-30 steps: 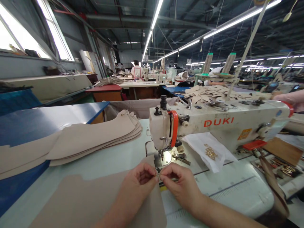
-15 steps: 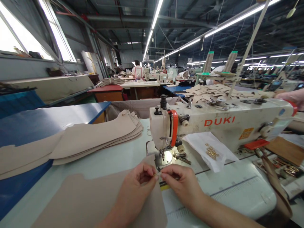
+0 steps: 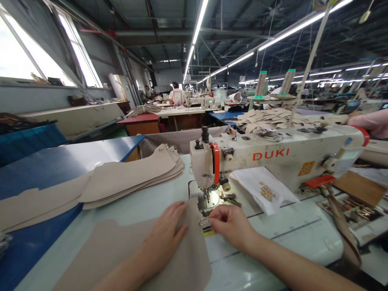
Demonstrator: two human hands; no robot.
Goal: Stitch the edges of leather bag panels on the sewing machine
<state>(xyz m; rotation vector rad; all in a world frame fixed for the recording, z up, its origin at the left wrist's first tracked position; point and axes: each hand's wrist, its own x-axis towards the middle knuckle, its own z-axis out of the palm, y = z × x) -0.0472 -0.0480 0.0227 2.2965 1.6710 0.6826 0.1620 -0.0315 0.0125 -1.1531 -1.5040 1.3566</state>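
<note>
Pinching one metal ring [image 3: 203, 222] — one panel [image 3: 115, 250] flattened.

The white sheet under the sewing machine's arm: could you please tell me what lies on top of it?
A small heap of gold-coloured metal pieces lies on the white sheet. Its rear edge runs under the sewing machine's arm, so anything there is hidden.
</note>
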